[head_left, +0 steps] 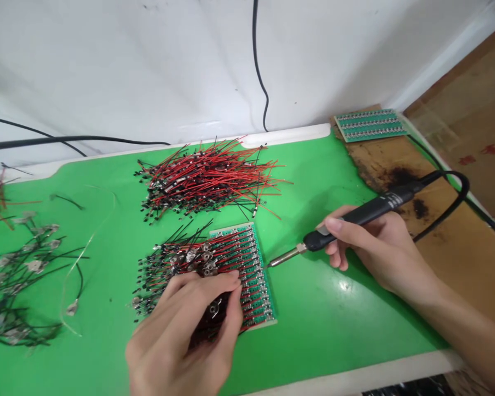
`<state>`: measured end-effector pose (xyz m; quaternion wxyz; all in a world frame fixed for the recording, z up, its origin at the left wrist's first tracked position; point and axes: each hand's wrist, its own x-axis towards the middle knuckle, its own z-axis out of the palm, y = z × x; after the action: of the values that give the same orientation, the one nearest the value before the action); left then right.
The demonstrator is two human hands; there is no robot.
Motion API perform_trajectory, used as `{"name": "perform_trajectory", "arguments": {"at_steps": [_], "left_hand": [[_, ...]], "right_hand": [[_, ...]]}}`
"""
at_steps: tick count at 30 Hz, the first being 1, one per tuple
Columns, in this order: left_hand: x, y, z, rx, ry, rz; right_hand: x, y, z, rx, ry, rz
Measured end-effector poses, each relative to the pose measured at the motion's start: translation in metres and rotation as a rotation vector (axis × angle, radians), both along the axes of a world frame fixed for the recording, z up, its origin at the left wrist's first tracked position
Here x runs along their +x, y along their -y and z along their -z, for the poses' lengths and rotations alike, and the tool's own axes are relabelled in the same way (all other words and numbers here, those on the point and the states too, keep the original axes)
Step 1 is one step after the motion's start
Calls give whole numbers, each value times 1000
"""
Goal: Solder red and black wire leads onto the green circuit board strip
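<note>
My right hand (375,242) grips a black soldering iron (363,213). Its metal tip points left and lies at the right edge of a green circuit board (268,308). Rows of red wires run leftward from the board's pads, with black wires and small metal tabs (208,256) over and beyond them. My left hand (169,335) rests over these wires, thumb and forefinger pinched together at a red wire close to the pads. The hand hides part of the board's wiring, and the wire's end between the fingertips is hard to make out.
Behind the board lies a heap of red and black wires (206,179). Black wires with metal tabs (28,269) spread at the left, beside a thin pale strand (84,253). Another circuit board (371,125) sits on scorched cardboard (445,247) at right. The iron's cord (464,187) loops there.
</note>
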<state>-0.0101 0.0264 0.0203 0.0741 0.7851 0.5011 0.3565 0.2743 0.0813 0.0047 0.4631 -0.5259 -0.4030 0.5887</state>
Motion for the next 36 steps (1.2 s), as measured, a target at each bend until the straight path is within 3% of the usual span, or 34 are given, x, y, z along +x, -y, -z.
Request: {"name": "perform_trajectory", "arguments": {"at_steps": [9, 36], "left_hand": [[3, -5, 3, 68, 3, -16], [5, -4, -3, 25, -7, -16]], "right_hand": [[0, 0, -2, -10, 1, 16], [-2, 0, -4, -22, 19, 11]]}}
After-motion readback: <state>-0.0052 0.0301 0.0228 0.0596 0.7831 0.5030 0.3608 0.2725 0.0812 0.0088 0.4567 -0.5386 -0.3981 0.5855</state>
